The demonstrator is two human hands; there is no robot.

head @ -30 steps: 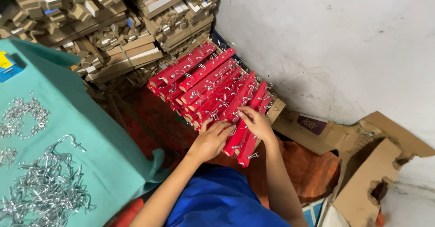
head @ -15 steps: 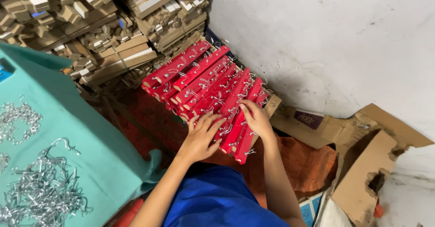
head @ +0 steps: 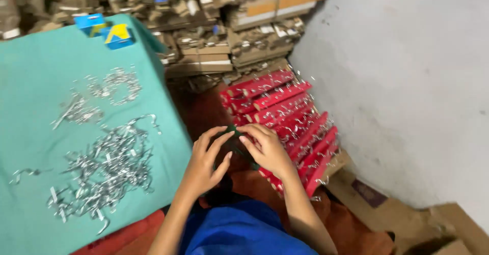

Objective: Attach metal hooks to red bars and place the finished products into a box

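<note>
My left hand (head: 206, 159) and my right hand (head: 266, 150) meet in front of me, fingertips pinching a small dark green piece (head: 235, 144) between them. What the piece is cannot be made out. Just beyond my right hand lies a stack of long red strips (head: 285, 111) with small metal hooks clipped on them, resting low by the wall. My blue-clothed lap (head: 239, 232) is below the hands.
A teal-covered table (head: 41, 82) at the left carries loose heaps of metal hooks (head: 109, 166) and small blue and yellow boxes (head: 119, 35). Piled cardboard bundles (head: 224, 26) fill the back. A grey wall (head: 407, 82) stands at the right, with flat cardboard (head: 377, 194) at its foot.
Both hands have left the red strips and come together nearer to me around a dark green piece. The view has swung left, showing more of the teal table.
</note>
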